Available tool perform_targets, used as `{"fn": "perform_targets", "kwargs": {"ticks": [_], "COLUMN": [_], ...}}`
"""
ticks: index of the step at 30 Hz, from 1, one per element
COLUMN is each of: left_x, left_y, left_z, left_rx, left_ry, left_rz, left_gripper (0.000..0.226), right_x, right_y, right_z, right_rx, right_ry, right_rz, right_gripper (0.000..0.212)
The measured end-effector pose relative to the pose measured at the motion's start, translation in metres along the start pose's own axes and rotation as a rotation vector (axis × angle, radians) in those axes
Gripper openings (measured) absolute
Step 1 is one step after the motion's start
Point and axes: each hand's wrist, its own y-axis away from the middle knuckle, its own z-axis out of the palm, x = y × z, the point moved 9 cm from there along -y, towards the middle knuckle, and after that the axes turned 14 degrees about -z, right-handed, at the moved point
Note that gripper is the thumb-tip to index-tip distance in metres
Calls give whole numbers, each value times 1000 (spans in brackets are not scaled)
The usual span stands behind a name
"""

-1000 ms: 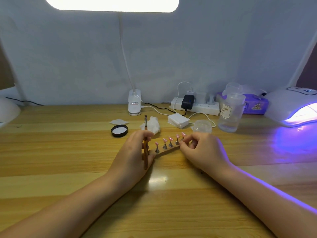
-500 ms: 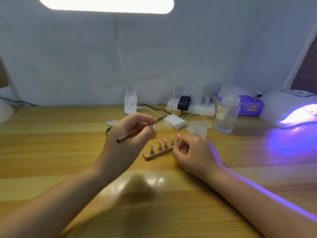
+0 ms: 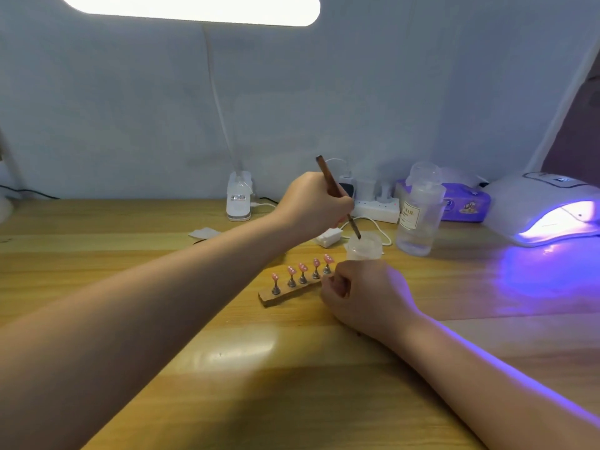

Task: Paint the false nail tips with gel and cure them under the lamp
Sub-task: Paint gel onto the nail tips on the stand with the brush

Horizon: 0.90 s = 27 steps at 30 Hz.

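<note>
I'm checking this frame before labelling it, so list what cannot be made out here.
Head view only:
- Brush bristles: too small to tell whether they touch inside the small clear jar.
- Jar contents: translucent wall, unclear.
- Right hand fingertips: curled under at the wooden nail stand, so the grip is hidden.
- Nail tips: too small to judge the coat.
- Curing lamp: cut by the right edge.
- Left hand hides part of the power strip.

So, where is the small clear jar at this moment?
In the head view, the small clear jar stands on the table right of centre, just behind the right hand, with the brush tip at its top.
</note>
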Motion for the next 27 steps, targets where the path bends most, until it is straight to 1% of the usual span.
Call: {"fn": "perform_targets", "kwargs": {"ticks": [5, 14, 17, 23, 27], "left_x": [1, -3, -4, -3, -3], "left_y": [-15, -21, -20, -17, -17], "left_z": [18, 37, 33, 16, 1], "left_rx": [9, -35, -10, 65, 95], "left_ry": [-141, -314, -272, -105, -63], "left_rz": [-21, -1, 7, 5, 3], "left_gripper": [23, 17, 20, 24, 23], "right_x": [-4, -3, -4, -6, -6], "right_y": [-1, -2, -3, -3, -3], "right_z": [6, 9, 9, 9, 8], "right_rx": [-11, -7, -8, -16, -24], "right_ry": [36, 28, 13, 15, 26], "right_rz": [-56, -58, -67, -65, -61], "right_gripper": [40, 41, 41, 41, 41]}}
